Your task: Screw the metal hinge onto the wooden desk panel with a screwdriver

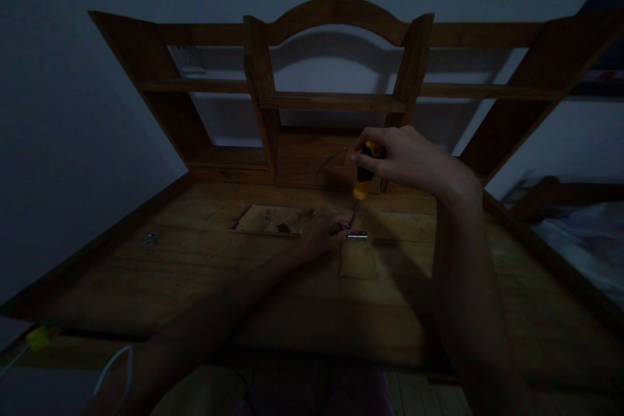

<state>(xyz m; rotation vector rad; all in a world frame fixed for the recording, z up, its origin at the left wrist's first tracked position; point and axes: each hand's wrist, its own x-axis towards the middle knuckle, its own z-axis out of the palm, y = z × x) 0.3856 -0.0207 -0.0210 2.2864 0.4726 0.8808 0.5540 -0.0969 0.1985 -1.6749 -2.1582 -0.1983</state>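
A dim room, seen from above a wooden desk (205,273) with a shelf unit (336,101) rising at its back against a pale wall; no writing or brand can be read anywhere. The right hand (407,159) is curled closed around the yellow and black handle of a screwdriver (363,175), held nearly upright with its thin shaft pointing down. The tip meets a small metal hinge (357,235) lying on the desk at the top edge of a small flat wooden piece (358,259). The left hand (324,234) rests on the desk just left of the hinge, fingers bent and touching beside it; whether it pinches anything is too dark to tell. A lighter rectangular patch (277,219) shows in the desk surface behind the left hand. A small metal item (152,237), too blurred to name, lies far left. At the lower left, a white cable (114,367) and a yellow object (39,338) are partly cut off. A bed (580,240) edge shows at right.
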